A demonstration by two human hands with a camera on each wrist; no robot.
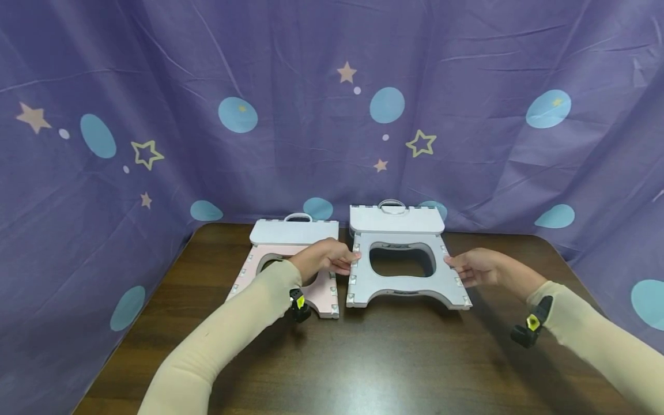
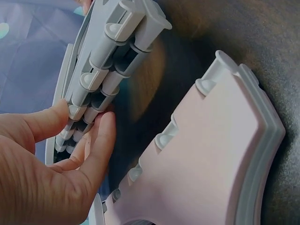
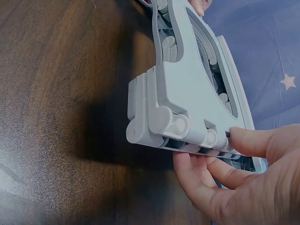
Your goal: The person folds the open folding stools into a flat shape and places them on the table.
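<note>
A folded step stool in pale grey-blue [image 1: 404, 283] is held by its two side edges, tilted with its near end above the tabletop. My left hand [image 1: 332, 256] pinches its left hinged edge, thumb on the upper face and fingers beneath, as the left wrist view shows. On the opposite edge my right hand [image 1: 474, 266] grips in the same way, and the right wrist view shows its thumb [image 3: 253, 140] on top. A folded pink step stool [image 2: 201, 154] lies flat on the table just left of it, partly hidden behind my left forearm.
Both stools sit on a dark wooden table [image 1: 363, 363] with rounded back corners. Each has a white top panel and a carry handle [image 1: 298, 217] at the back. A purple curtain [image 1: 311, 155] with stars and blue ovals hangs behind and at the sides.
</note>
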